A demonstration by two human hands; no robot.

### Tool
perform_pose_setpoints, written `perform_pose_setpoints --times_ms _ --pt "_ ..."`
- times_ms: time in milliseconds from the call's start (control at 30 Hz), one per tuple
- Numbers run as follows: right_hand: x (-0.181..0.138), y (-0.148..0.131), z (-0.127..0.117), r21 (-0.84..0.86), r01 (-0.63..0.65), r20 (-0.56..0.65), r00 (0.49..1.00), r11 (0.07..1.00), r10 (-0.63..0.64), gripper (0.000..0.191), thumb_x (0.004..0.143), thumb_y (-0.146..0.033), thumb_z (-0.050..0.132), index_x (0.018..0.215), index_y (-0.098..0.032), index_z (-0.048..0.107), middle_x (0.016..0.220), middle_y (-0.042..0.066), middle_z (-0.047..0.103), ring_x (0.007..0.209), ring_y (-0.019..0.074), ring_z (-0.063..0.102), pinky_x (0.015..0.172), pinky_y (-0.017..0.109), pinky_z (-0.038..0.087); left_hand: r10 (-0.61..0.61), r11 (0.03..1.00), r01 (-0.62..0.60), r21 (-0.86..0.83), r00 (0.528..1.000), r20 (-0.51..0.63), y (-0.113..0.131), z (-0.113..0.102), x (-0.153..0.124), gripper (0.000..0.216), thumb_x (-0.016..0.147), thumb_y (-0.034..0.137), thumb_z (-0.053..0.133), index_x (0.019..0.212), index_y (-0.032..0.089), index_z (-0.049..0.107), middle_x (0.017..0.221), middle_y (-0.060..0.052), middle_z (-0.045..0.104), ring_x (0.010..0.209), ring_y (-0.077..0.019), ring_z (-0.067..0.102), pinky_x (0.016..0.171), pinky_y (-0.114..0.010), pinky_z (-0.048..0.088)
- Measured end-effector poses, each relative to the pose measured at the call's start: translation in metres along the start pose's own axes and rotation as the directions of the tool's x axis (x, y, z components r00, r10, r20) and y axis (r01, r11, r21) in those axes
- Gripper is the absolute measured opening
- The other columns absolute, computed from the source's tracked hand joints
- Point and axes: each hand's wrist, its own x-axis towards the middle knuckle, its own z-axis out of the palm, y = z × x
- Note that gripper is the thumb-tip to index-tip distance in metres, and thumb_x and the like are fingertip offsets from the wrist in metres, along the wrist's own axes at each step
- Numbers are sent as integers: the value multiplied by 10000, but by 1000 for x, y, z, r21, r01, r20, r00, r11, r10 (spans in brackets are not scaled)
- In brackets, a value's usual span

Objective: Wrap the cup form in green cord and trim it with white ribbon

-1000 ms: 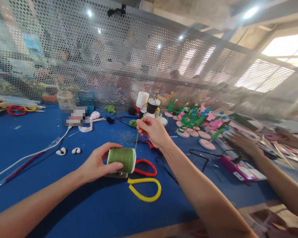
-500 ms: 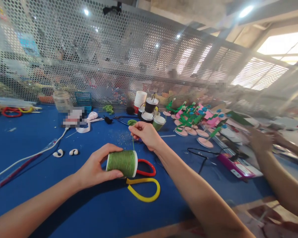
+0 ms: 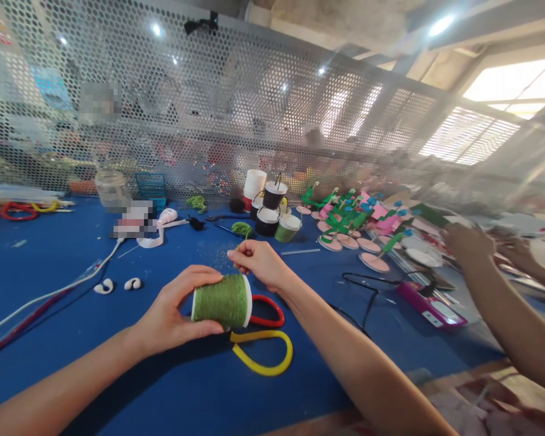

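1. Green yarn-wrapped cup (image 3: 222, 301) held sideways over the blue tabletop (image 3: 172, 393); table backed by a perforated metal panel (image 3: 236, 85).
2. Pink discs with green stems (image 3: 345, 221) massed at far right-centre.
3. Left hand (image 3: 175, 312): cup gripped from its left end, fingers curved over the top, thumb pressed along the near side.
4. Right hand (image 3: 254, 260): raised just beyond the cup's right rim, thumb and forefinger pinched together; whether yarn is caught between them cannot be told.
5. Purple power strip (image 3: 431, 304) laid at right, well apart.
6. Yellow loop (image 3: 267, 370) laid near the cup; red loop (image 3: 280, 316) partly hidden behind it.
7. Green yarn bundle (image 3: 242, 229) left beyond the right hand.
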Motion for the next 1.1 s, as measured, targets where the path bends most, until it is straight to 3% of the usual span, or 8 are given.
perform_pose_setpoints --times_ms 267,400,500,567,700,833,1000,1100 --pt "-5 -5 4 -169 -53 73 995 984 67 324 641 -396 683 524 -172 481 406 -94 414 400 55 370 425 198 294 37 999 -36 37 999 -16 0 -1 -1 513 704 352 693 1156 211 497 1086 -128 562 1027 -252 545 861 -407 471" --pt "-2 -6 -9 -320 -54 -30 998 946 47 289 771 -318 580 537 -161 514 457 -56 472 415 65 411 454 210 319 -8 999 10 47 999 -53 -2 0 1 495 707 354 690 1141 215 497 1089 -120 549 1031 -250 538 868 -412 467" --pt "-8 -9 -23 -343 -56 -124 992 938 14 327 832 -353 491 573 -157 526 512 -24 511 449 75 439 469 218 326 -98 995 98 -2 988 -116 -6 3 0 459 724 358 671 1122 215 493 1065 -98 540 999 -230 551 841 -385 485" --pt "-17 -11 -26 -306 -47 -91 996 951 20 375 847 -419 443 616 -149 562 544 -6 542 473 84 470 475 220 348 -151 988 147 -44 979 -136 -9 6 -1 441 733 362 659 1112 217 486 1045 -83 541 970 -213 562 824 -366 495" --pt "-36 -6 -15 75 -47 224 974 996 29 464 758 -576 494 665 -138 614 611 15 587 566 105 521 550 241 406 -185 982 181 -49 977 -106 -11 9 -3 442 736 347 659 1118 221 473 1061 -77 531 983 -206 555 850 -367 485" --pt "-43 5 -2 331 -119 220 974 936 46 391 634 -541 661 667 -155 605 577 -31 549 586 101 513 621 259 421 -163 986 165 36 985 -51 -10 7 -3 479 732 323 665 1152 226 457 1106 -97 522 1040 -230 527 899 -410 454" --pt "-48 10 -3 289 -28 163 986 957 -21 358 668 -514 648 678 -162 589 619 -29 525 622 103 486 626 251 399 -153 982 148 119 988 31 -10 3 -4 550 724 308 674 1214 244 431 1213 -118 486 1154 -271 456 974 -466 384" --pt "-53 6 -6 119 105 137 983 987 -121 328 742 -487 578 682 -165 568 646 -21 507 632 105 454 617 246 385 -263 965 263 -20 965 3 -4 3 -1 609 675 390 700 1202 230 441 1212 -120 480 1145 -290 462 959 -453 400"
